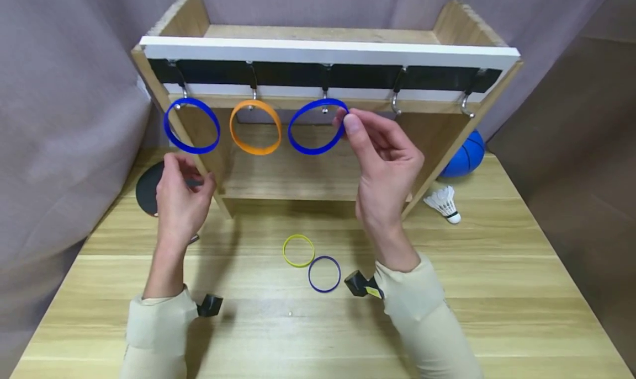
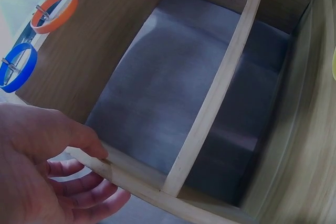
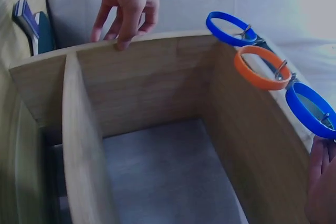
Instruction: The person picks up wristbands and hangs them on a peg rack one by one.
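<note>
My right hand (image 1: 385,169) pinches the right side of a blue wristband (image 1: 315,151) between thumb and finger. This band hangs at the middle hook of the wooden shelf unit (image 1: 328,48). Left of it, an orange wristband (image 1: 255,151) and another blue wristband (image 1: 194,149) hang from their own hooks. My left hand (image 1: 181,197) holds the front edge of the unit's left side panel (image 2: 142,194). In the left wrist view, the thumb side lies over that edge and the other fingers curl along the outer face.
Two bare hooks (image 1: 396,100) are at the right of the rail. A yellow band (image 1: 298,266) and a dark blue band (image 1: 324,291) lie on the tabletop. A shuttlecock (image 1: 442,202) and blue ball (image 1: 464,158) sit at right, a black paddle (image 1: 148,188) at left.
</note>
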`<state>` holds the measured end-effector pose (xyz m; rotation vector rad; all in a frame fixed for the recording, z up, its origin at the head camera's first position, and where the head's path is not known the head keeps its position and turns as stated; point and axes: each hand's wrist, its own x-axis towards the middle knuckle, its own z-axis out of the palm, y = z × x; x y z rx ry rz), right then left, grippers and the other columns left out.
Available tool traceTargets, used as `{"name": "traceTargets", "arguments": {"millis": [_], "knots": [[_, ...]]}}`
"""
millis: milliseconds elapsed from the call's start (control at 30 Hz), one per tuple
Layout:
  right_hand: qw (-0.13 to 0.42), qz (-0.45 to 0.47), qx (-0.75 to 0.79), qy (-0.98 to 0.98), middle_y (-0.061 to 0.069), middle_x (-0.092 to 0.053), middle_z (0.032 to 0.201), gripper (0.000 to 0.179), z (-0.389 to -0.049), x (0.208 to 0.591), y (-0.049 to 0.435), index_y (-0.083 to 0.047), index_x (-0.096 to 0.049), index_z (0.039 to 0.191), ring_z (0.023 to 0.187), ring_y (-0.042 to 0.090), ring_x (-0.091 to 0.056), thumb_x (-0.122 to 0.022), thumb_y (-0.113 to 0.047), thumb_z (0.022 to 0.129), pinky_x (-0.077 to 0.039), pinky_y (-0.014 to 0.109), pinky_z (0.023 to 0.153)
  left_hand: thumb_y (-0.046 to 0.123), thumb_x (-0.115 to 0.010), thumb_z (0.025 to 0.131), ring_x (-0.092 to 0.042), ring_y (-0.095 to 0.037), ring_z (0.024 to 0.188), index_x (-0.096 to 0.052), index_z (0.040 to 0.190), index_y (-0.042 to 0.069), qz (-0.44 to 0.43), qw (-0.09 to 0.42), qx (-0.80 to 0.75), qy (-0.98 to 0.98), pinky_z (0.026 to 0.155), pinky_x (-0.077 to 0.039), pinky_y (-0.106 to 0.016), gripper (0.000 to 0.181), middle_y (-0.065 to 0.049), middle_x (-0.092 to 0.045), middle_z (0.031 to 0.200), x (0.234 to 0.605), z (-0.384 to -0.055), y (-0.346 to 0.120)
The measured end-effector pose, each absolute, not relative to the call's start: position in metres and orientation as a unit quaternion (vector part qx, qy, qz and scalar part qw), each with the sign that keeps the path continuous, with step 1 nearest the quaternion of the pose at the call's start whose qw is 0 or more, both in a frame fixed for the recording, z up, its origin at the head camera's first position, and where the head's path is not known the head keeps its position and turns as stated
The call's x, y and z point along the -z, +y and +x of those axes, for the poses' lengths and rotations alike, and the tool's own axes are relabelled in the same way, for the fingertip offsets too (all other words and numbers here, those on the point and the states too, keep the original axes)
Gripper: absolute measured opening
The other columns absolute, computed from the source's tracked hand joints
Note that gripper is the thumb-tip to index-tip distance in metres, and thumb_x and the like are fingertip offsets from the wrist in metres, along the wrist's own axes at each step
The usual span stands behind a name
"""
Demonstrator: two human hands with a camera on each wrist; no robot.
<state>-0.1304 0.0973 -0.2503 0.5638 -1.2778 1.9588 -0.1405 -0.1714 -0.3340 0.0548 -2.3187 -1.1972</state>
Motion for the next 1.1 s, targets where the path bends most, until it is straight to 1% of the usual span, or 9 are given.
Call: {"name": "traceTargets", "arguments": {"millis": [200,367,567,800,933,1100], "knots": [[0.355,0.218,-0.757,-0.503,0.030,-0.067,0.100,0.017,-0.139,0.260,0.101,0.009,-0.070,0.103,0.091,0.041,-0.068,-0.069,0.003,0.088,-0.056,0.047,0.084,0.006,-0.066,0.086,-0.063,-0.017,0.087,-0.047,0.112,0.000,0.023,0.259,0.445,-0.857,0.065,-0.050,-0.011,0.032,-0.008,-0.060,0.099,0.333,-0.140,-0.171],[0.350,0.216,-0.767,-0.491,0.031,-0.067,0.098,0.016,-0.141,0.259,0.099,0.011,-0.070,0.101,0.087,0.042,-0.068,-0.071,0.002,0.087,-0.057,0.047,0.081,0.005,-0.066,0.086,-0.063,-0.017,0.087,-0.047,0.112,-0.001,0.024,0.260,0.445,-0.857,0.064,-0.049,-0.010,0.032,-0.009,-0.059,0.099,0.332,-0.138,-0.171],[0.345,0.213,-0.773,-0.488,0.031,-0.067,0.097,0.016,-0.141,0.260,0.100,0.011,-0.070,0.100,0.087,0.040,-0.069,-0.072,0.003,0.086,-0.056,0.046,0.082,0.005,-0.066,0.086,-0.064,-0.018,0.087,-0.048,0.112,-0.002,0.020,0.259,0.449,-0.855,0.065,-0.049,-0.010,0.032,-0.010,-0.059,0.099,0.331,-0.138,-0.170],[0.326,0.222,-0.769,-0.504,0.029,-0.066,0.108,0.020,-0.135,0.262,0.107,0.009,-0.067,0.109,0.097,0.043,-0.065,-0.067,0.003,0.090,-0.052,0.049,0.090,0.005,-0.066,0.086,-0.064,-0.018,0.087,-0.048,0.114,-0.001,0.018,0.262,0.444,-0.857,0.064,-0.049,-0.010,0.034,-0.008,-0.059,0.101,0.332,-0.139,-0.171],[0.313,0.205,-0.766,-0.523,0.027,-0.065,0.112,0.022,-0.127,0.267,0.115,0.008,-0.065,0.113,0.103,0.040,-0.064,-0.065,0.001,0.092,-0.051,0.046,0.093,0.005,-0.066,0.086,-0.064,-0.018,0.087,-0.047,0.112,-0.001,0.018,0.262,0.440,-0.858,0.064,-0.049,-0.010,0.032,-0.009,-0.059,0.100,0.332,-0.139,-0.171],[0.289,0.178,-0.752,-0.564,0.026,-0.065,0.113,0.023,-0.114,0.276,0.132,0.009,-0.064,0.114,0.104,0.038,-0.064,-0.064,0.000,0.093,-0.051,0.043,0.094,0.005,-0.066,0.086,-0.064,-0.020,0.088,-0.047,0.111,-0.001,0.016,0.261,0.440,-0.859,0.064,-0.048,-0.010,0.032,-0.010,-0.060,0.099,0.332,-0.139,-0.171]]}}
